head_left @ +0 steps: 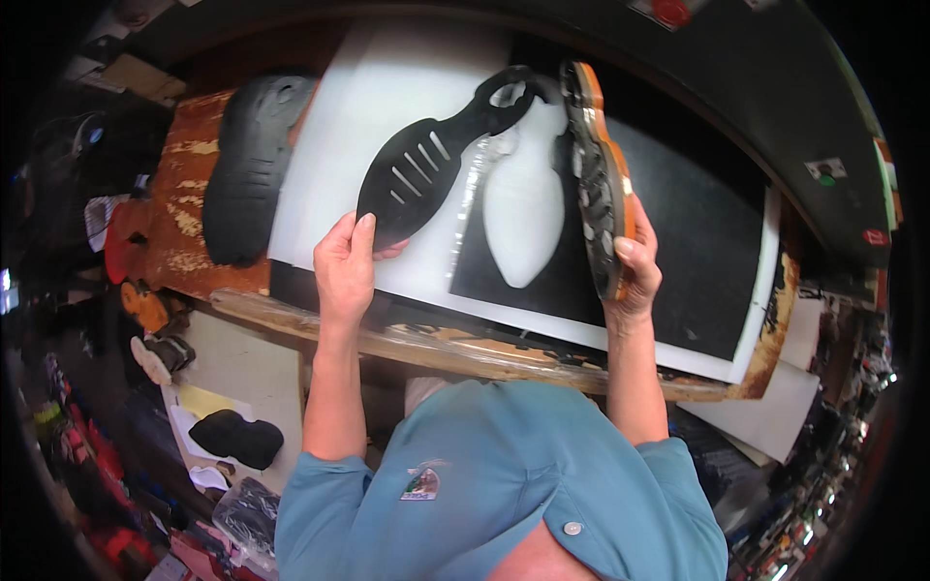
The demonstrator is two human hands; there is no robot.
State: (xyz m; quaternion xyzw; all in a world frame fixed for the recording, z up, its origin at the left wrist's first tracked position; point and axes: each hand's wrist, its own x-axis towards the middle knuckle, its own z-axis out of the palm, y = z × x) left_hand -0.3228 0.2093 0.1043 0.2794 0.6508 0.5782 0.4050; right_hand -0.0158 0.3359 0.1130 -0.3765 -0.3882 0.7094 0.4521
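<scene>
My left hand (344, 266) pinches the near end of a black sole-shaped cutout (412, 184), which has several slits in its wide part and a hole near its far tip. It is raised at a slant above the white board (334, 155). In my right hand (637, 263) is a sole-shaped cutting die (605, 165), held on edge, with an orange rim and a dark inner side. Between the hands, a black sheet (697, 232) lies on the board. A sole-shaped opening (523, 218) in the sheet shows white.
Black sole-shaped pieces (247, 174) lie on the worn brown surface at the left. A dark machine beam (765, 87) with a green button (826, 179) spans the far side. A wooden edge (465, 353) runs along the front. Below left, another black piece (235, 438) rests on a light panel.
</scene>
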